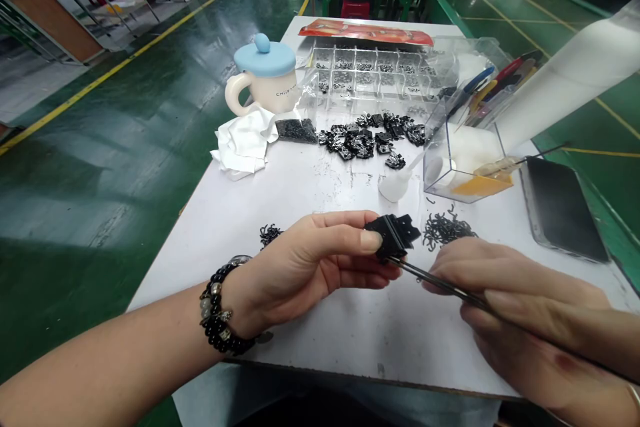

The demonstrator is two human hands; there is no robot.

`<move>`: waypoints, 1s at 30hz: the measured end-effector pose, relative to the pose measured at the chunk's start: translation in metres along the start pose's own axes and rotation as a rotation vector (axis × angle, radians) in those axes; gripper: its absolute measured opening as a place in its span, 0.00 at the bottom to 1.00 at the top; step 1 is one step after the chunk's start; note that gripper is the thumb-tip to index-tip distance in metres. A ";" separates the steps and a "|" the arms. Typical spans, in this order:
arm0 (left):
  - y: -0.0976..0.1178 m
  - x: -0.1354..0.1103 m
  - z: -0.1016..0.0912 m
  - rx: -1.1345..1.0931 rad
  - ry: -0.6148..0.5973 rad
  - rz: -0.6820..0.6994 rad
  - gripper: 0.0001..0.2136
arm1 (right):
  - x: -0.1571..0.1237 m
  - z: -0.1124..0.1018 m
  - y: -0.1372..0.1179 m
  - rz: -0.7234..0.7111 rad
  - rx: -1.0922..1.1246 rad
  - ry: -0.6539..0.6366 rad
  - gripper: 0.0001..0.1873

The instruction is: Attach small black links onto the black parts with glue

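My left hand (320, 260) pinches a small black plastic part (395, 235) between thumb and fingers, just above the white table (310, 193). My right hand (510, 293) is closed round thin metal tweezers (435, 280), whose tips touch the underside of the black part. A beaded bracelet sits on my left wrist. A heap of tiny black springs or clips (445, 228) lies right behind the part. A smaller cluster of the same pieces (269, 235) lies left of my left hand.
A pile of black parts (370, 137) lies mid-table, with a clear compartment box (370, 73) behind it. A blue-lidded mug (263, 80), white cloth (245, 140), clear box (465, 153) with pens, and a dark phone (560, 207) stand around. Green floor drops off left.
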State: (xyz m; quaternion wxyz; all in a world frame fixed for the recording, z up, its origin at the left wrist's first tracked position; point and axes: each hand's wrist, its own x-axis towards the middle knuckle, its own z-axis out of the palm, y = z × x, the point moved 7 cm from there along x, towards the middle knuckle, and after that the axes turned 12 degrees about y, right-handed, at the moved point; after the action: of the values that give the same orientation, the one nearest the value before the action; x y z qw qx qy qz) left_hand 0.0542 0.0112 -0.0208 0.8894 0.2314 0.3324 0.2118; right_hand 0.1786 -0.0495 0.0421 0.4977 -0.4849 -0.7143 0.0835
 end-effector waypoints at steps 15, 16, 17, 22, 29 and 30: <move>0.000 0.000 -0.003 0.117 0.071 0.021 0.06 | -0.013 0.003 0.004 0.054 0.122 -0.031 0.14; 0.001 0.000 -0.004 0.110 0.077 0.024 0.06 | -0.013 0.003 0.004 0.056 0.120 -0.010 0.14; 0.001 0.000 -0.004 0.104 0.080 0.028 0.06 | -0.014 0.002 0.003 0.054 0.117 0.024 0.13; 0.001 0.001 -0.003 0.064 0.082 0.043 0.06 | -0.019 0.002 -0.002 -0.005 0.061 0.093 0.11; 0.000 0.001 -0.005 0.040 0.129 0.054 0.05 | -0.015 0.003 -0.006 -0.081 0.054 -0.036 0.12; 0.000 0.001 -0.006 0.046 0.140 0.060 0.05 | -0.014 0.002 -0.006 -0.074 0.044 -0.037 0.11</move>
State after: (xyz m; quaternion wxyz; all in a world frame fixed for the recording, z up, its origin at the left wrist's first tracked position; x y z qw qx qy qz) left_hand 0.0507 0.0135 -0.0256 0.8518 0.2463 0.3914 0.2461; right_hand 0.1740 -0.0625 0.0358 0.4976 -0.4456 -0.7388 0.0895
